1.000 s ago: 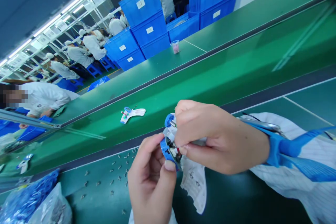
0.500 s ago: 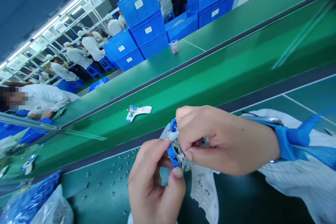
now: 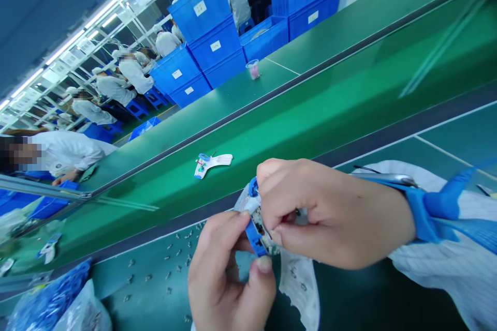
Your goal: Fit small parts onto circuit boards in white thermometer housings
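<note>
Blue-and-white plastic housing [image 3: 258, 232] with circuit parts exposed, held just below the green conveyor belt [image 3: 295, 129]. Pinched between 2 hands: right hand [image 3: 334, 212] presses fingers and thumb on its upper end, left hand [image 3: 229, 269] grips its lower edge. Matching white-and-blue piece [image 3: 209, 164] lies on the belt — small metal parts [image 3: 188, 260] scattered below it.

White labels [image 3: 200, 8] on blue crates [image 3: 186, 25], print too small to read

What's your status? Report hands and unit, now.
Left hand, right hand pinching blue-and-white plastic unit. Printed white sheet hanging below it. Similar unit lying apart on green belt.
</note>
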